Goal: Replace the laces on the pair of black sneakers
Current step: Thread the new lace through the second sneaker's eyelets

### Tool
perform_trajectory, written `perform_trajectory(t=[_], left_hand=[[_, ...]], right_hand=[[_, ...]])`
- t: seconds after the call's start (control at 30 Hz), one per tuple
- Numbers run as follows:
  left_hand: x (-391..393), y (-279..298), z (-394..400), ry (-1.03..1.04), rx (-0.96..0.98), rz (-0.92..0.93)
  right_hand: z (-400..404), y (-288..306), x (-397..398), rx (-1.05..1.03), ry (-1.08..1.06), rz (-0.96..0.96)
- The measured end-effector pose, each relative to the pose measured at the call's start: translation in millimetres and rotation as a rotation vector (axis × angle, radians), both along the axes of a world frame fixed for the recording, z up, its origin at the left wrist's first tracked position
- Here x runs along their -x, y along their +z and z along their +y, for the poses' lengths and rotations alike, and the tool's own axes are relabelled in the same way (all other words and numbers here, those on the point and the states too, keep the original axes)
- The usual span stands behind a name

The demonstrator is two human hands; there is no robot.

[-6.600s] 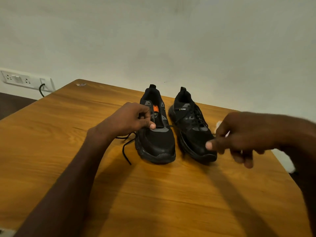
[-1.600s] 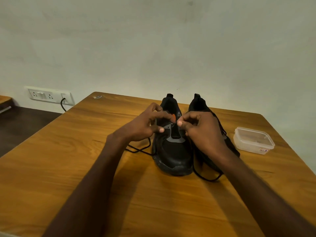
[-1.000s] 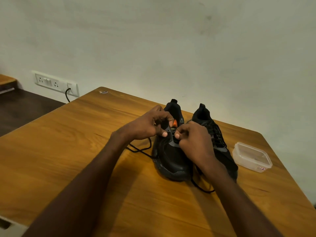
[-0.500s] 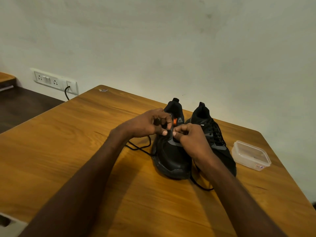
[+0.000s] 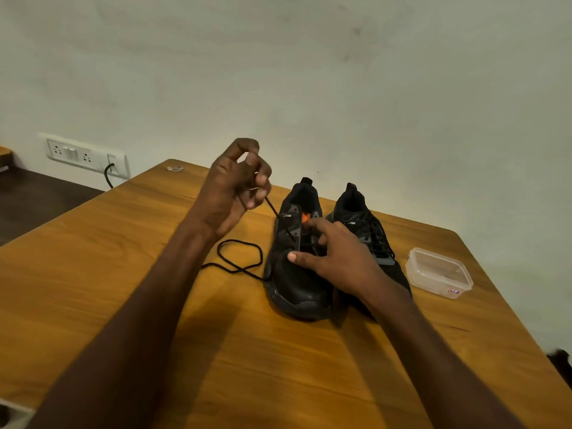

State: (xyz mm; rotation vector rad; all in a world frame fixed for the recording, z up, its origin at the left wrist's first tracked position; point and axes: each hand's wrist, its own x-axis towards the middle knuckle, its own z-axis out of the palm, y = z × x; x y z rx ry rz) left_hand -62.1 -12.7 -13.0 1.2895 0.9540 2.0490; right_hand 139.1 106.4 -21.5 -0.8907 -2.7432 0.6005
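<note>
Now lace (image 5: 280, 219) in left hand (image 5: 230, 188), right hand (image 5: 332, 258) on sneaker (image 5: 294, 283)

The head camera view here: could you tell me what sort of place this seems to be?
Probably a plain room in a home or office: a wooden table against a bare painted wall, with a wall socket panel that has a cable plugged in.

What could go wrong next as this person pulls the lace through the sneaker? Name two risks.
The left hand pulls the lace up and sideways; if the right hand steadying the left sneaker slips, it may tip. The slack loop on the table could knot as it draws in.
</note>
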Motion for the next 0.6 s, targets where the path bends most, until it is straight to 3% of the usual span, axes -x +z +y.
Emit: perform_trajectory(t=[0.03, 0.13, 0.2, 0.27, 0.33, 0.37, 0.43, 0.5, 0.53, 0.6], left_hand=[[4.2, -0.2, -2.0, 0.072, 0.062, 0.095], [13.4, -16.6, 4.8, 0.226, 0.471, 0.656], [11.3, -31.4, 12.5, 0.158, 0.662, 0.788], [6.0, -36.5, 17.4, 0.138, 0.654, 0.78], [2.8, -35.0, 20.1, 0.158, 0.483, 0.688], [1.5, -32.2, 20.2, 0.13, 0.341, 0.544], [-1.1, -22.5, 15.2, -0.007, 0.07, 0.083], [1.7, -18.3, 12.8, -0.02, -0.017, -0.185], [4.9, -19.1, 12.7, 0.049, 0.04, -0.158], [10.1, -24.6, 11.8, 0.206, 0.268, 0.159]], right_hand=[[-0.8, 1.1, -0.2, -0.012, -0.01, -0.016], [-2.9, 2.7, 4.0, -0.079, -0.021, -0.062], [-4.7, 4.8, 7.6, -0.121, -0.038, -0.094], [-5.8, 5.6, 8.7, -0.159, -0.05, -0.114], [-6.9, 6.2, 7.7, -0.189, -0.06, -0.131], [-7.4, 6.8, 7.3, -0.201, -0.067, -0.14], [-9.6, 8.6, 7.1, -0.217, -0.073, -0.159], [-10.3, 9.8, 8.5, -0.223, -0.074, -0.162], [-10.0, 10.2, 9.4, -0.224, -0.07, -0.16], [-9.1, 10.0, 11.3, -0.225, -0.066, -0.14]])
